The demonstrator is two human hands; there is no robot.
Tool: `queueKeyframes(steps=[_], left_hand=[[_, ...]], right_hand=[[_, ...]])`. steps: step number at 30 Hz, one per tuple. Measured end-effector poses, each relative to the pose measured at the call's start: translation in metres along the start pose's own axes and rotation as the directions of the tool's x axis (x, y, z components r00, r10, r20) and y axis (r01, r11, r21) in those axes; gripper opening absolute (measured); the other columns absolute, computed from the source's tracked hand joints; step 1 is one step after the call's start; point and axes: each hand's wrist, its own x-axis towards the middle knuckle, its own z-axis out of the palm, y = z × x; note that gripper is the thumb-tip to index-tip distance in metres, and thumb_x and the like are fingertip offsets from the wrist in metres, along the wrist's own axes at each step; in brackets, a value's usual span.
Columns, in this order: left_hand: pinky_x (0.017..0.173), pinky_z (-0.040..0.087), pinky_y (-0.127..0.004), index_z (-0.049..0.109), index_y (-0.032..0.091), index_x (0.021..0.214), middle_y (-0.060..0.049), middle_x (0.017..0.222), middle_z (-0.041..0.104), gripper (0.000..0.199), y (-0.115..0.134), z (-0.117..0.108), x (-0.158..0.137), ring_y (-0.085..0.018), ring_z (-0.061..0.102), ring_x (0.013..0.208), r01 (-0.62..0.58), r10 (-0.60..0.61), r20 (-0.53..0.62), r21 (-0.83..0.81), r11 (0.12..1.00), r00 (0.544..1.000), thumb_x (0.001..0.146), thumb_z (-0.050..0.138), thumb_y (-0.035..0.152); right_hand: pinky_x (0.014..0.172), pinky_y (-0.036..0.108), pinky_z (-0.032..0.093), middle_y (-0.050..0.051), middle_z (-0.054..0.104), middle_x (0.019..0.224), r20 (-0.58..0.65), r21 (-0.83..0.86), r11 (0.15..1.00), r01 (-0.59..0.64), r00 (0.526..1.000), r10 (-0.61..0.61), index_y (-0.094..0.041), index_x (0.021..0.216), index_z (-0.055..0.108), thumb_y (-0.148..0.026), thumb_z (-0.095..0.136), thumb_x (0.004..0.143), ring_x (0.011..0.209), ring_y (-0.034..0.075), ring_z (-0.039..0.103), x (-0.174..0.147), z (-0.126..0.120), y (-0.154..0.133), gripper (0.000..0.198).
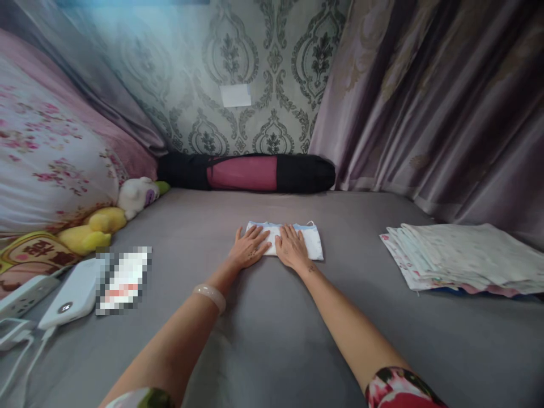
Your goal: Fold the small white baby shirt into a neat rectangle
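Note:
On the grey bed sheet (263, 317) lies a small folded white cloth (314, 245) with a light blue edge along its far side and a thin white loop at its far right corner. My left hand (248, 247) rests flat over the cloth's left part, fingers spread. Just right of it, my right hand (292, 247) presses flat on the middle, fingers stretched forward. Both palms face down and cover much of the cloth. Neither hand grips it. A pale bangle (211, 296) circles my left forearm.
At the right lies a stack of folded cloths (471, 255). A black and pink rolled bag (244, 172) lies along the wall. To the left are plush toys (138, 195), a floral pillow (51, 164), a white power bank (74, 294), a power strip (28, 296) and a blurred-out item (125, 280).

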Motion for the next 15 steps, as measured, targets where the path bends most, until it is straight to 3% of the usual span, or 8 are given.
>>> queueKeyframes(steps=[7,15], left_hand=[[0.113,0.003,-0.059,0.045,0.031,0.139,-0.007,0.147,0.043,0.050,-0.001,0.001,0.000,-0.027,0.033,0.139,-0.004,0.004,0.011,0.013,1.000,1.000,0.095,0.034,0.054],[0.114,0.003,-0.058,0.047,0.031,0.138,-0.008,0.148,0.043,0.058,-0.002,0.002,0.000,-0.029,0.032,0.139,-0.008,0.008,-0.002,-0.011,1.000,1.000,0.090,0.036,0.063]], right_hand=[[0.114,0.045,0.015,0.012,0.028,0.152,0.145,0.056,0.998,-0.013,0.989,0.005,-0.012,0.147,0.033,-0.035,0.021,0.102,0.142,0.023,0.019,0.003,-0.014,0.012,0.052],[0.114,0.046,0.013,0.014,0.031,0.151,0.042,-0.081,0.997,-0.012,0.999,0.015,-0.012,0.145,0.036,-0.035,0.027,0.102,0.140,0.026,0.022,-0.007,-0.010,0.033,0.050]])
